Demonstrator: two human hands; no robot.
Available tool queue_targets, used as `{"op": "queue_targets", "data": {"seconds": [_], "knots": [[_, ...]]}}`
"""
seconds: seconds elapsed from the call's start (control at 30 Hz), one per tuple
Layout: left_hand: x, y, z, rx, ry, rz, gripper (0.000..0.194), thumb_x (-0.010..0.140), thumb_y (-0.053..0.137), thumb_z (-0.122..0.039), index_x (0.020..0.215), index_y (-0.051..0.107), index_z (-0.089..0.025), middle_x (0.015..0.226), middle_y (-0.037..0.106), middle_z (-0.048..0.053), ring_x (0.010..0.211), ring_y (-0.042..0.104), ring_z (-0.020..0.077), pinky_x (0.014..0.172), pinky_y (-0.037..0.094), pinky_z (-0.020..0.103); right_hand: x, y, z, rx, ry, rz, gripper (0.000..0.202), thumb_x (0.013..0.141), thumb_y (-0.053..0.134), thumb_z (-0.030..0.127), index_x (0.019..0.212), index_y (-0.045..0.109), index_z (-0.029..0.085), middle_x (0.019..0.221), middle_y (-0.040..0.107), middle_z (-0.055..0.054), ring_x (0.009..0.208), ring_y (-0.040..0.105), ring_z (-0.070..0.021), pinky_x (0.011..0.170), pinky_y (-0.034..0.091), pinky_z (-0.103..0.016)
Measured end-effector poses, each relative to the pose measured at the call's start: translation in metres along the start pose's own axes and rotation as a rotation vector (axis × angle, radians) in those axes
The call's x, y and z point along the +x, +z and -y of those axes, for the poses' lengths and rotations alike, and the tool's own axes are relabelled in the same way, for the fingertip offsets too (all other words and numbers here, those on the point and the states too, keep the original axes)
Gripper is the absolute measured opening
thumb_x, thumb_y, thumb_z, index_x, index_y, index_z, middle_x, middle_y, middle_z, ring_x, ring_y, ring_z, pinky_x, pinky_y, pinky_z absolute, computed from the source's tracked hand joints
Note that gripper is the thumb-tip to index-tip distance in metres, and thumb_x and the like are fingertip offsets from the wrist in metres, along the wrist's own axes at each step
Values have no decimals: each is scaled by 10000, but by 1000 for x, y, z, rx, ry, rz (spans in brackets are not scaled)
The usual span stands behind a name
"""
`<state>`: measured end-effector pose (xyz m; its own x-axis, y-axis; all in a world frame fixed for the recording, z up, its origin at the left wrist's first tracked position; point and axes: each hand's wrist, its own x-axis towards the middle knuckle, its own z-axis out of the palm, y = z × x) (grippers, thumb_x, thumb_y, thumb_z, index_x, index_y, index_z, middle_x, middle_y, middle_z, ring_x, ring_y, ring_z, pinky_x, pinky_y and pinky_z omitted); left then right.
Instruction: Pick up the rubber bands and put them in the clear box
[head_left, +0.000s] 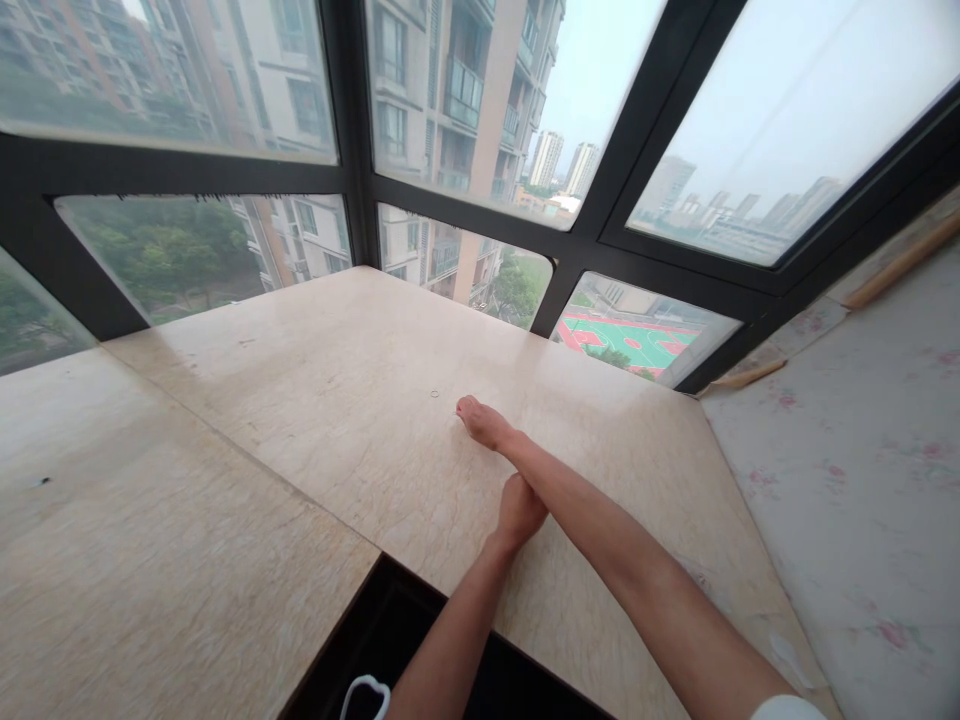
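Note:
My right hand [484,422] is closed just over the pale marbled stone sill [300,400], its fingers pinched together toward the left. A tiny light bit shows at the fingertips, too small to name. Left of these fingers a small thin ring [434,394] lies flat on the stone, apart from the hand. My left hand [520,512] is bent at the wrist, right up against my right forearm, which crosses in front of it. The fingers of that left hand are hidden, so what they hold, if anything, does not show.
Dark-framed windows [360,220] border the sill at the back, with buildings and a sports court outside. Flowered wallpaper [855,500] covers the right wall. A black recess [390,610] opens at the front edge. A small dark bit [43,481] lies far left.

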<state>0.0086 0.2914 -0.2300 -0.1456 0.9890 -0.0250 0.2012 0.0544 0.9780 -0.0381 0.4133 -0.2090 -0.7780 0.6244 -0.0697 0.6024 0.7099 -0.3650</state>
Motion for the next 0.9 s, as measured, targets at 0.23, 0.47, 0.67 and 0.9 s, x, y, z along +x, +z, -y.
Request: {"op": "queue_targets", "data": {"seconds": [0.23,0.47,0.67,0.9], "knots": [[5,2,5,79,42,-49,137,689,462,-115,554,453,-137,557,535,38,519,500,130,517,313,233,-47,-20,-13,395,139,-350,163,939,346,246,915,477,153,722,543,-6,669,529,-123,734,428,-262],[4,-1,-2,-45,61,-80,149,758,465,-209,746,576,-111,688,616,41,499,553,101,515,407,204,-108,-34,-20,829,221,-567,289,865,408,351,1011,524,129,772,610,-45,682,610,-133,640,507,-261],[4,-2,-4,-92,34,-88,231,773,501,-271,877,638,-115,821,664,58,528,576,100,504,448,209,-174,-43,-28,991,314,-775,315,820,567,401,989,572,136,835,646,-61,683,640,-141,604,500,-257],[4,-1,-2,-58,-5,-109,260,784,527,-314,909,647,-122,823,664,67,556,593,114,480,444,204,-280,-49,-32,934,510,-961,290,805,648,410,913,659,141,761,666,-61,620,612,-136,583,479,-266]]}}
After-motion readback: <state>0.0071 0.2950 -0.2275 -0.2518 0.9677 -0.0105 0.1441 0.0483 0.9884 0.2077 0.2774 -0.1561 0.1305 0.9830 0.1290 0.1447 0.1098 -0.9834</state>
